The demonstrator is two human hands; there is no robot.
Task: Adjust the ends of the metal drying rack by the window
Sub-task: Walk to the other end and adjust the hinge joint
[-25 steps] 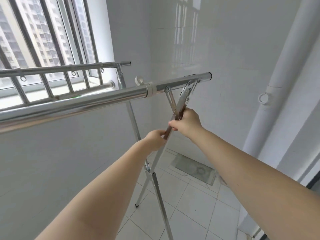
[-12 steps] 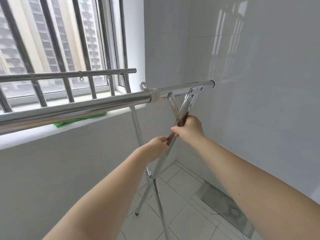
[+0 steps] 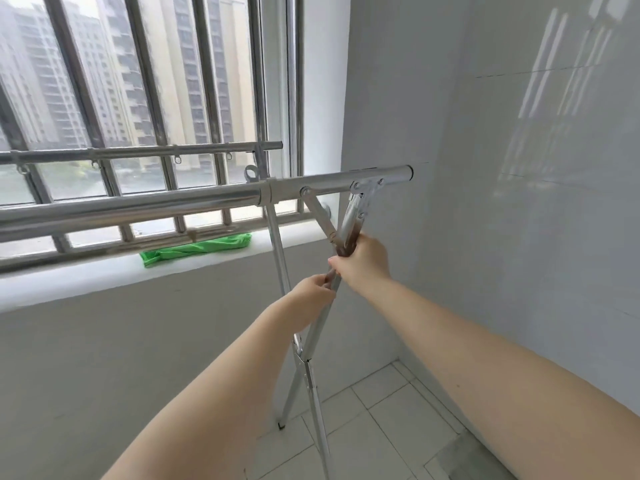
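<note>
My left hand (image 3: 313, 292) is clenched around the slanted leg (image 3: 320, 320) of the metal drying rack (image 3: 194, 204), low on the tube, thumb side up. Just above it my right hand (image 3: 363, 261) is closed on the same leg, right where the folding brace (image 3: 320, 216) comes down to meet it; the two hands are almost touching. The leg runs up from my grip to a riveted bracket (image 3: 365, 187) under the near rail (image 3: 138, 209), close to that rail's capped right end. Below my hands the leg crosses a second leg (image 3: 278, 244) at a hinge, and their feet stand on the pale floor tiles (image 3: 381, 410) near the corner of the room. The rack stands beside the window, with its far rail (image 3: 149, 152) running parallel to the near one, close to the window bars (image 3: 207, 81). Beyond that, a green cloth (image 3: 194, 249) lies on the white sill (image 3: 104, 271), toward its right end. The glossy tiled wall (image 3: 519, 168) is to my right.
</note>
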